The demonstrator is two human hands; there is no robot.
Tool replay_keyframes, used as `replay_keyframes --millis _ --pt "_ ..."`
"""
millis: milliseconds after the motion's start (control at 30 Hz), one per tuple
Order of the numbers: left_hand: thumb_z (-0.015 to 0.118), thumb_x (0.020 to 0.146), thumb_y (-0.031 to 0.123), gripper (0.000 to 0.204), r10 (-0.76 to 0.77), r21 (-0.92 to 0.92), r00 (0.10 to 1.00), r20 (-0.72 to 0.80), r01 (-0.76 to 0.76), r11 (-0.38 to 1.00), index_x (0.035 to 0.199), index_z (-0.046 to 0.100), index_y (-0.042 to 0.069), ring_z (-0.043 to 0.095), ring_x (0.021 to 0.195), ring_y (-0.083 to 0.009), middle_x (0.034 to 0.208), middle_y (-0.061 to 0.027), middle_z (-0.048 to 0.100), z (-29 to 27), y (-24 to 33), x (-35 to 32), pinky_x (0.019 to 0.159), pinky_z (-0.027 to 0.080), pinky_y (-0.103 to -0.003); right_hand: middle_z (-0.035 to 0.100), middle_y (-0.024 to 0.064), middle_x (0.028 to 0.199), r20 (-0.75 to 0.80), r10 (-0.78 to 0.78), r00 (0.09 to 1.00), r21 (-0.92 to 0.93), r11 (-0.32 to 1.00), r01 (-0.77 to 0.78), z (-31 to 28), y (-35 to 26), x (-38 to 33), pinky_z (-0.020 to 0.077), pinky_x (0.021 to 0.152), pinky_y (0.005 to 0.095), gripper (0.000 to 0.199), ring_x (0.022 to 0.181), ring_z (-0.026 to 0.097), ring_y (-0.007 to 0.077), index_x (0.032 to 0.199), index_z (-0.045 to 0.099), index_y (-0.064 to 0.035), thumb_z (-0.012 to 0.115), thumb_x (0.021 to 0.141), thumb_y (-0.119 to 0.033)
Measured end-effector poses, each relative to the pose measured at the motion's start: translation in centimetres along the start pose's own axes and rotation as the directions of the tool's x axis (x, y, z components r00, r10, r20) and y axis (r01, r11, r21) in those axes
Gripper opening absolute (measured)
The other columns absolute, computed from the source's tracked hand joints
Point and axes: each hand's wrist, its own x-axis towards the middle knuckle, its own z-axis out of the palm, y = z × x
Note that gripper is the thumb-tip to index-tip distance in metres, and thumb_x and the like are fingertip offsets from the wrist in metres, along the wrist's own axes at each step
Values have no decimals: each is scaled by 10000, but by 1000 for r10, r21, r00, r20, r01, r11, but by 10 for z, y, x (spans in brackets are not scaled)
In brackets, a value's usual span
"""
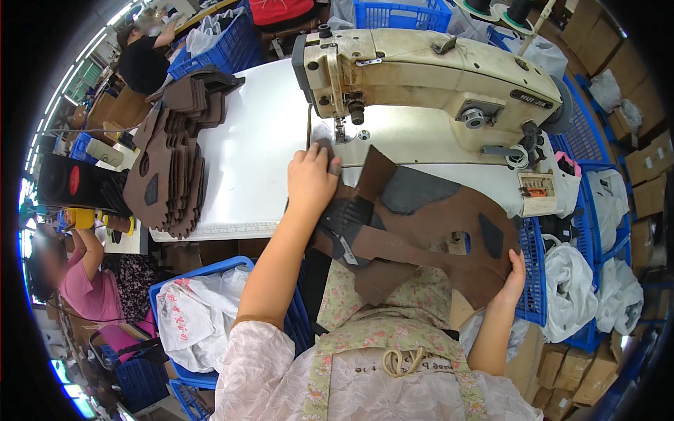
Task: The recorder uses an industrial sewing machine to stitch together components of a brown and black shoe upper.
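A large brown leather-like panel [435,224] with dark grey backing patches, a black strap section and a small cut-out hangs over the front edge of the sewing table. My left hand [312,179] grips its left end close to the sewing machine's presser foot [340,133]; grey coverings show on some fingertips. At the panel's right edge, my right hand [509,281] pinches the rim with the thumb on top, its other fingers mostly hidden beneath. The cream sewing machine [421,70] stands just beyond the panel. Part of the panel rests over my flowered apron [393,337].
On the left of the white table [253,140] lies a pile of similar brown pieces [168,161]. Blue crates with white bags [203,316] stand at the lower left, and more blue crates [531,274] at the right. Two other people [98,281] work at the left.
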Motion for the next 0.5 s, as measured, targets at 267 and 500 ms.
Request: replay_keyframes --millis 267,500 --pt "565 942 275 416 95 78 995 -3 -94 992 1261 611 13 470 1294 -361 1385 -174 549 12 11 -17 1104 336 -506 685 111 1116 167 -599 784 -895 241 375 18 -73 -6 486 914 317 242 1013 634 196 1138 676 17 638 920 -82" --pt "553 958 252 432 138 50 980 144 -147 988 1325 545 26 395 1379 -362 1460 -153 478 5 1 -10 1140 307 -494 700 109 1057 771 84 631 -529 637 561 220 36 16 503 865 323 229 985 661 239 1110 656 -46 651 897 -133"
